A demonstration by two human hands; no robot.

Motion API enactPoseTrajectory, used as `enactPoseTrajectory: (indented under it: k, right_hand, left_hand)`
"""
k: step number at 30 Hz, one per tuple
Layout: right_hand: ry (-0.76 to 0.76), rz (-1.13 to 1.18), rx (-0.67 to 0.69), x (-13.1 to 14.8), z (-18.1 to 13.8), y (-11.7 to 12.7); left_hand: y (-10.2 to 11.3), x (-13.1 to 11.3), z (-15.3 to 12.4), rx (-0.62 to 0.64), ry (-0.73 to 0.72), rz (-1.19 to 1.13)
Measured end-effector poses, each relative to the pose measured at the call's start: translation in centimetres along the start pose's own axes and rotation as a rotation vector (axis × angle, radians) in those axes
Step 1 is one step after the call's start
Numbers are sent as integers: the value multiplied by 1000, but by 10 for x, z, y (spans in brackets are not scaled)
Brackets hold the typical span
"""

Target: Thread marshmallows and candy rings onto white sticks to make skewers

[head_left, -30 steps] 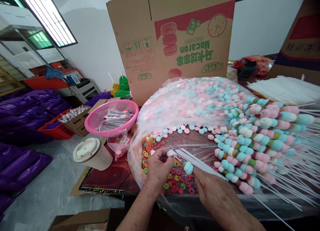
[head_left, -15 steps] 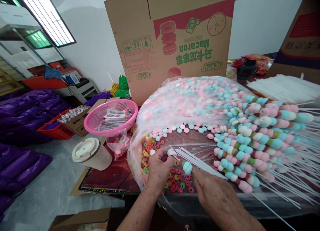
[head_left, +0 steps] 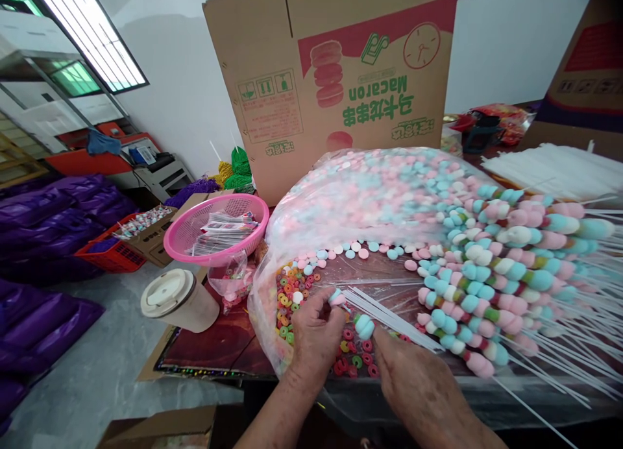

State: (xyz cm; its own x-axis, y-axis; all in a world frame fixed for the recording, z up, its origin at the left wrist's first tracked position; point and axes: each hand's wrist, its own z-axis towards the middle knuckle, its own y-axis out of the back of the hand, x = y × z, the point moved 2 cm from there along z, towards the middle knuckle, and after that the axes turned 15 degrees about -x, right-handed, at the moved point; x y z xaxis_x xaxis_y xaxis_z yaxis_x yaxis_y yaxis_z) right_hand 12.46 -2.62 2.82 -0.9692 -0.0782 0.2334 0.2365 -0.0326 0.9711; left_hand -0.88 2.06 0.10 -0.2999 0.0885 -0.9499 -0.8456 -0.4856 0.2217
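Note:
Between the thumb and forefinger of my left hand is a small stack of marshmallow candies, pink, white and pale blue. My right hand is closed on a candy skewer whose tip carries blue candies and a green ring; most of its stick is hidden by the hand. The two hands are close together but apart, over gummy rings in red, green and yellow. White sticks lie just beyond my right hand. Several finished candy skewers are piled to the right.
Behind the hands, a clear plastic bag of pastel candies spreads over the table. A pink basket with printed wrappers and a lidded cup stand left. A large carton rises at the back. More white sticks lie far right.
My left hand has shifted slightly right with its candies, nearer the skewer tip. My right hand and the skewer are almost unmoved.

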Motion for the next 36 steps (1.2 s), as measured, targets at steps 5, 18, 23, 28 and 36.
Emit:
enactPoseTrajectory:
  k: [5,18,23,28,36]
  right_hand:
    - [3,-41,-3,8,-3,-5]
    - [25,49,-92,6,3,-20]
    - [59,325,-258,0,18,-27]
    - [69,651,-222,5,17,-34]
    - [8,684,-202,-13,-4,-56]
  left_hand:
    - [1,7,-6,-41,13,-33]
    - [-1,13,-7,192,172,-104]
    - [0,3,-14,302,391,-433]
    - [-12,-9,-7,178,766,-691]
    - [-36,-7,-25,110,716,-805]
